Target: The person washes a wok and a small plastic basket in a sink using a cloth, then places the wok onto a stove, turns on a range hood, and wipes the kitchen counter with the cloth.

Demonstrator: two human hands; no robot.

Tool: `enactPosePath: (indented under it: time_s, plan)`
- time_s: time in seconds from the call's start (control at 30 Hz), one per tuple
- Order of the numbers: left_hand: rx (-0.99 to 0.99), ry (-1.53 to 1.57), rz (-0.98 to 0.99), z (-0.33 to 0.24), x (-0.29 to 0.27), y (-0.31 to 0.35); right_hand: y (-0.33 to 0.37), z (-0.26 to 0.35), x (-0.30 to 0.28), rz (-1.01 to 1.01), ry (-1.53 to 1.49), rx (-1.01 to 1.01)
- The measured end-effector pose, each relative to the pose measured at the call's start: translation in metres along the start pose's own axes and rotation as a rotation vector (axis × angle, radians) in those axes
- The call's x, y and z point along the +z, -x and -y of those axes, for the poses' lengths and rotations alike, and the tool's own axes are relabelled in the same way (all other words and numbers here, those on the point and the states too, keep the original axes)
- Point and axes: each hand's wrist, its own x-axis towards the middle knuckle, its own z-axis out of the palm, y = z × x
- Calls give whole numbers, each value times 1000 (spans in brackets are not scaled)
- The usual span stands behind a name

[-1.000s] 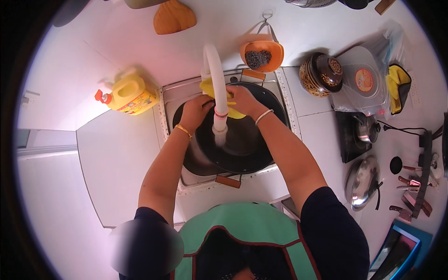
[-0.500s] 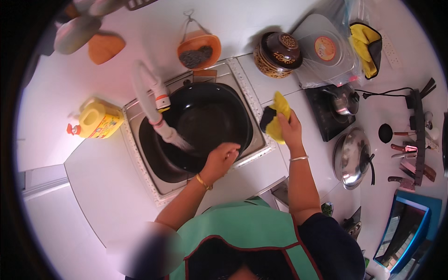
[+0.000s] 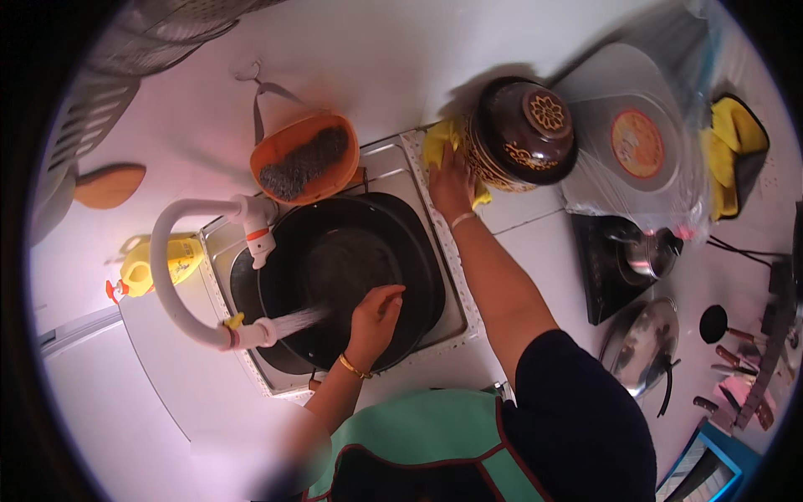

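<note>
A large black pan [image 3: 335, 259] lies in the sink [image 3: 456, 314], and water streams into it from the white curved tap [image 3: 163, 259]. Over the pan's near side is my left hand [image 3: 375, 328], with nothing in it and its fingers loosely bent and apart from the thumb. My right hand [image 3: 452, 184] reaches to the far counter and presses a yellow cloth [image 3: 440, 142] down between the sink's edge and a brown lidded bowl [image 3: 523, 138] with gold patterns. Part of the cloth is hidden under the fingers and behind the bowl.
An orange basket [image 3: 347, 159] with a dark scouring pad hangs behind the sink. A yellow bottle [image 3: 184, 259] stands at the left. To the right are a plastic-wrapped box [image 3: 581, 100], a black cooktop [image 3: 590, 276] with a small pot, a large steel lid [image 3: 648, 351] and a knife rack [image 3: 761, 368].
My right hand has carried the yellow cloth forward and left, down beside the bowl. My left hand has shifted slightly away from the pan's rim. The view has moved, and the tap's spout appears swung left.
</note>
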Motion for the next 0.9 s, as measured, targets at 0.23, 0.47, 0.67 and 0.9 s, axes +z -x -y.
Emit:
enactPosePath:
  time_s: [0.23,0.47,0.67,0.9]
  plan:
    - [103,-107,-75,-16,-1,-14,0,-21,-11,124,-35,-237]
    - [361,-381,-42,-8,-5,27,169,-54,-72,391,-15,-186]
    - [417,-403,47,18,-10,89,302,-48,-86,172,-121,204]
    - [511,-329,34,45,-72,187,425,56,-68,258,88,181]
